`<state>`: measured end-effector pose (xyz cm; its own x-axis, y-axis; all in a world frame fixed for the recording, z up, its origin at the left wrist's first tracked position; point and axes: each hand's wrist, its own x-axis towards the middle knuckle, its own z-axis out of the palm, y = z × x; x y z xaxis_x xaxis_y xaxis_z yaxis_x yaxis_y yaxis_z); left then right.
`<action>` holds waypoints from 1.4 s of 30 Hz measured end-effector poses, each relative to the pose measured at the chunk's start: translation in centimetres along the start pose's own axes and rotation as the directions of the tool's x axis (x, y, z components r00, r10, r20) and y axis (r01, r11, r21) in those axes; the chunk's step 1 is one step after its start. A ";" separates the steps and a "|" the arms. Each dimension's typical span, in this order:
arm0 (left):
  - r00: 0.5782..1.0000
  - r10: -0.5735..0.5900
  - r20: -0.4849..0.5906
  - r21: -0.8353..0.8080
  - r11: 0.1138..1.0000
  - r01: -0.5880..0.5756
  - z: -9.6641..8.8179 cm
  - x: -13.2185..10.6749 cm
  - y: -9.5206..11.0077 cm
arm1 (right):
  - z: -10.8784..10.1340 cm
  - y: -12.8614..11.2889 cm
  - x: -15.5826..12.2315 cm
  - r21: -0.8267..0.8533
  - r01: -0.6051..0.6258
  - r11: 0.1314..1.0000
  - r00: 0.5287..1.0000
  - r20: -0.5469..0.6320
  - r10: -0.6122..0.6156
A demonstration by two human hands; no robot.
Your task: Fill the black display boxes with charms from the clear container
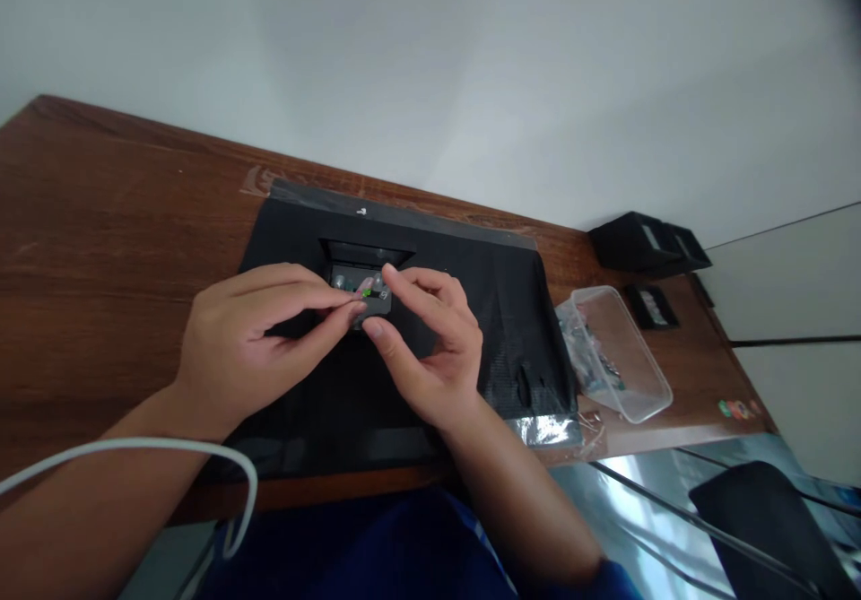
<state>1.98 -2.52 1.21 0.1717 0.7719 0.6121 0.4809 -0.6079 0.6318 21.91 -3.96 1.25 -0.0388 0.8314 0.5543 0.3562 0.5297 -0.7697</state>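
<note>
1. We hold a small green piece (367, 294) at the tips of our left hand (259, 335); its thumb and index finger are closed together on it, and the piece pokes out just past them.
2. Our right hand (434, 340) faces it from the other side, thumb and index finger apart with a gap between their tips; we cannot see anything gripped there.
3. The green piece is above the open black case (378, 307), near the middle of the black mat (498, 300). We cannot tell whether it touches the case.
4. The case's lid (367, 254) is tilted up on the side away from us. Small clear and pinkish bits show inside, partly hidden by our fingers and too small for us to name.
5. The mat lies on a wooden table (100, 259), with tape along its far edge and a small white bit (361, 212) near that edge.
6. Just beside the mat, to our right, we have a clear plastic container (636, 362) with small packets in it; beyond it sit a small black tray (651, 307) and black boxes (636, 241).
7. A white cable (161, 444) loops over our left forearm.
</note>
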 end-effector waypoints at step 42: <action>0.702 -0.371 0.608 -0.324 0.692 0.646 -0.7 1.1 -0.3 | -1.5 0.9 1.2 0.408 -0.457 0.790 0.856 0.441 0.268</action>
<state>1.41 -1.59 2.03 0.4655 0.8801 -0.0940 0.1654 0.0178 0.9861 23.59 -2.77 1.72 -0.3500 0.9278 0.1289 -0.0819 0.1068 -0.9909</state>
